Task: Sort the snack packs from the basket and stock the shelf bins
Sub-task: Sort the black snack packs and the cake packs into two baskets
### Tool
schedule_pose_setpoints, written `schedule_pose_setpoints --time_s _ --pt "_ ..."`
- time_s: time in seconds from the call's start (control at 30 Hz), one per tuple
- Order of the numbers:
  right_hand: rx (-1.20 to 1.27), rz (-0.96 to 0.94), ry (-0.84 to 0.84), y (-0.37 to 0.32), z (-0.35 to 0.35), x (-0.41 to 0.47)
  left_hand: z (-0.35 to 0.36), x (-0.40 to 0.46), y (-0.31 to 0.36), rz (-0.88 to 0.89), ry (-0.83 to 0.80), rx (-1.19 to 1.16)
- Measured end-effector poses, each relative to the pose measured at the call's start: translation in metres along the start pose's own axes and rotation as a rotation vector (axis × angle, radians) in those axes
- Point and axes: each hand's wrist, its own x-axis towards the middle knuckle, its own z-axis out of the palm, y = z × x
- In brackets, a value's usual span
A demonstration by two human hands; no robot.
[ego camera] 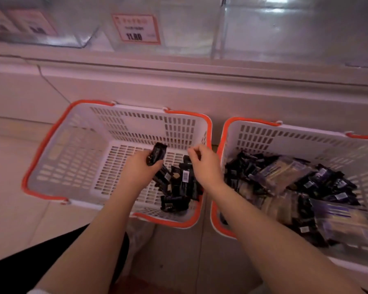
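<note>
Sorting dark packs, 2 baskets.
My left hand (143, 166) grips 1 dark pack (157, 154); right hand (203, 164) beside it, fingers curled, grip unclear, above left basket (57, 145).

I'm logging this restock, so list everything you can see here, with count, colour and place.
Left basket: one, white with orange rim, on the floor.
Right basket: one, white with orange rim, beside it.
Dark packs: small pile, black, left basket's right corner.
Mixed packs: many, black and tan, in right basket.
Price tag: one, orange-framed, on a bin above.
Bins: several, clear, on the shelf.
Left hand: holds a black pack.
Right hand: fingers curled over the dark packs.
</note>
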Motion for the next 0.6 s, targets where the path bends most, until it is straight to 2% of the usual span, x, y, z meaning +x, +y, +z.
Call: schedule_pose_setpoints --time_s 0.1,0.17,0.27,0.33,0.4,0.5,0.6 --pt "-0.296 -0.058 -0.16 0.008 0.011 -0.008 0.014 -0.012 -0.024 -0.048 -0.086 0.062" --pt "-0.525 -0.196 -0.231 0.012 0.01 -0.014 0.029 -0.019 -0.032 -0.044 -0.149 0.106" --pt "-0.656 -0.429 -0.208 0.022 -0.006 -0.028 0.052 -0.03 -0.029 0.017 -0.365 0.118" --pt "-0.682 -0.44 -0.177 0.037 -0.025 -0.035 0.062 -0.036 -0.014 0.082 -0.471 0.042" --pt "-0.692 -0.359 -0.173 0.056 -0.047 -0.039 0.068 -0.04 0.011 0.177 -0.397 -0.022" --pt "-0.65 -0.236 -0.148 0.087 -0.076 -0.04 0.071 -0.047 0.057 0.327 -0.134 -0.109" --pt "-0.617 -0.052 -0.112 0.121 -0.098 -0.036 0.076 -0.051 0.091 0.533 -0.143 -0.108"
